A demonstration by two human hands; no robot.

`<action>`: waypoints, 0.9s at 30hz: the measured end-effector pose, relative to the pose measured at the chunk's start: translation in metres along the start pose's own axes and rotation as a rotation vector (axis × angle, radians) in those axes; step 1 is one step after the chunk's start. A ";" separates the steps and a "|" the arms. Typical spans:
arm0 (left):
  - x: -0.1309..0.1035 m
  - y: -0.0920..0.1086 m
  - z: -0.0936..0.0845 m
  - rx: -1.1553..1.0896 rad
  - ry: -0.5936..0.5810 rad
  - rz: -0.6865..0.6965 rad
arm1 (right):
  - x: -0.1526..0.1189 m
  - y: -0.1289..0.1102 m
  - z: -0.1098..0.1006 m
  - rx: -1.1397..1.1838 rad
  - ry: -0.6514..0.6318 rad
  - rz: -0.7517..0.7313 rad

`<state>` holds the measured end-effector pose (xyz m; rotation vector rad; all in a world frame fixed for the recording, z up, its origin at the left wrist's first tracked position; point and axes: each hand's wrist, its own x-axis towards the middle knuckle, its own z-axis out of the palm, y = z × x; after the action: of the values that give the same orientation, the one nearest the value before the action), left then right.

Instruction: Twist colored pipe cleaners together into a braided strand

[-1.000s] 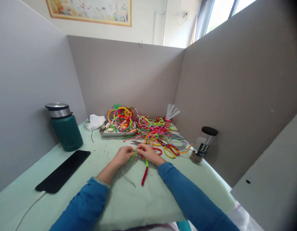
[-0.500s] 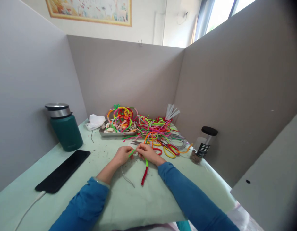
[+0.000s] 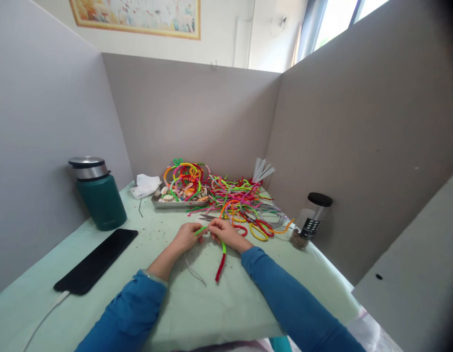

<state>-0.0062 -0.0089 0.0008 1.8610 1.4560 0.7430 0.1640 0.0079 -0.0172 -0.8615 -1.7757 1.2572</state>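
Where two blue sleeves (image 3: pixel 292 298) reach across the green-covered desk (image 3: pixel 215 313), items stand as follows. White cable (image 3: pixel 46 315), one, plugged into the near end of a black phone (image 3: pixel 96 262), lying flat at left. Grey cord (image 3: pixel 194 272), thin, trailing on the desk below the left hand (image 3: pixel 192 236). Red-and-green fuzzy stem (image 3: pixel 220 268), hanging from beneath the right hand (image 3: pixel 222 231), red end nearest. Left fingers: pinching a green fuzzy piece (image 3: pixel 200 230); whether it joins the stem, cannot tell. Right fingers: pressed together, tips close against the left ones; exact grip hidden. Clear jar (image 3: pixel 310 221), black-lidded, brown matter at bottom, at right. Teal bottle (image 3: pixel 101 203), steel-collared, upright, beyond the phone. Scissors (image 3: pixel 207 217), blades showing just beyond the hands. Metal tray (image 3: pixel 180 205), filled with shells (image 3: pixel 168 198) and bent loops (image 3: pixel 186 166). Heap of multicoloured stems (image 3: pixel 234 193), right of the tray. White tissue (image 3: pixel 147 185), left of it. White strips (image 3: pixel 262 171), fanned, behind the heap. Grey partition (image 3: pixel 190 112), at back. Framed picture (image 3: pixel 138 17), on the wall above.
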 end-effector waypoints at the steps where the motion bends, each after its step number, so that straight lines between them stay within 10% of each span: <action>1: 0.000 0.000 0.000 -0.001 -0.003 0.000 | 0.000 0.000 0.000 -0.002 0.001 -0.002; 27: 0.002 -0.002 -0.001 -0.026 -0.029 0.001 | 0.000 0.002 0.000 -0.028 -0.004 -0.001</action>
<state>-0.0079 -0.0068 -0.0006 1.8458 1.4211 0.7286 0.1639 0.0089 -0.0193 -0.8738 -1.8008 1.2367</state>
